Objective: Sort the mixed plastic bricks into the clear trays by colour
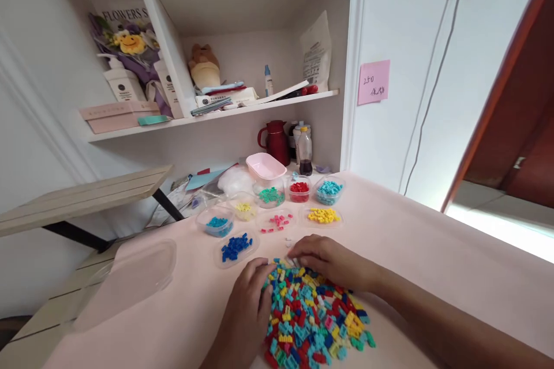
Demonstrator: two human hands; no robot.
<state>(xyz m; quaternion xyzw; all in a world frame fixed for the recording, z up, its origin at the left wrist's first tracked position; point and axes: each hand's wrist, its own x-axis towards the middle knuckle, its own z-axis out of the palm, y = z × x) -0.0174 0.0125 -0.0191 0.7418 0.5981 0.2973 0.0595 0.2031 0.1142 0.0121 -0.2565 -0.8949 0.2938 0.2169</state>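
Note:
A large pile of mixed small toy building bricks (pixel 303 323) is spread on the pink-covered table in front of me. My left hand (pixel 249 302) rests at the pile's left edge, fingers bent and thumb apart, with nothing visible in it. From the right, my right hand (pixel 324 256) reaches over the far edge of the pile. Its fingers stretch left, their tips close to some whitish bricks (pixel 293 262); whether they touch these I cannot tell. Just beyond lie dark blue bricks (pixel 236 247) on a clear lid, pink bricks (pixel 279 221) and yellow bricks (pixel 324 215).
Behind stand clear tubs of blue bricks (pixel 217 225), pale yellow bricks (pixel 243 207), green bricks (pixel 272 196), red bricks (pixel 299 189) and light blue bricks (pixel 329 189). A pink basin (pixel 266 166), red jug (pixel 277 143) and bottle (pixel 305 153) are farther back. A clear lid (pixel 147 277) lies left.

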